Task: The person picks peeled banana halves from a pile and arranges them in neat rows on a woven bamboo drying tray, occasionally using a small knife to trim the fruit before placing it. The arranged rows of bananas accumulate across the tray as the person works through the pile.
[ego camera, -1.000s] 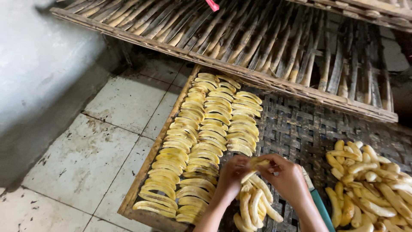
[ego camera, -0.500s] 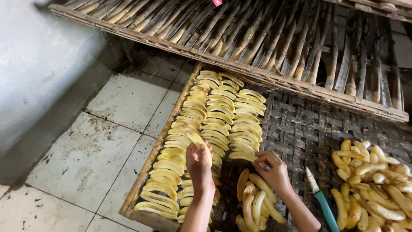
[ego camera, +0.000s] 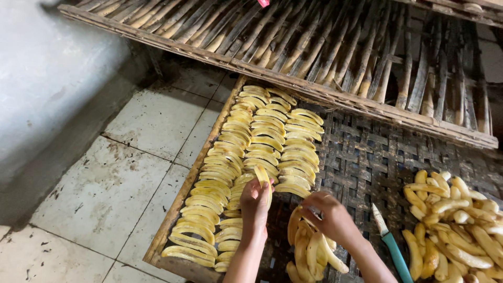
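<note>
Left hand (ego camera: 255,202) pinches one yellow banana slice (ego camera: 262,177) over the rows on my woven bamboo tray (ego camera: 361,162). Right hand (ego camera: 330,217) closes on a slice in the small pile (ego camera: 309,251). Nearby lies a teal-handled knife (ego camera: 390,243).

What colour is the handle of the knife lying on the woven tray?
Teal-blue, seen in the head view: the knife lies between the right hand and the peeled bananas.

A thin yellow banana slice (ego camera: 263,177) stands upright over the slice rows (ego camera: 251,152).
</note>
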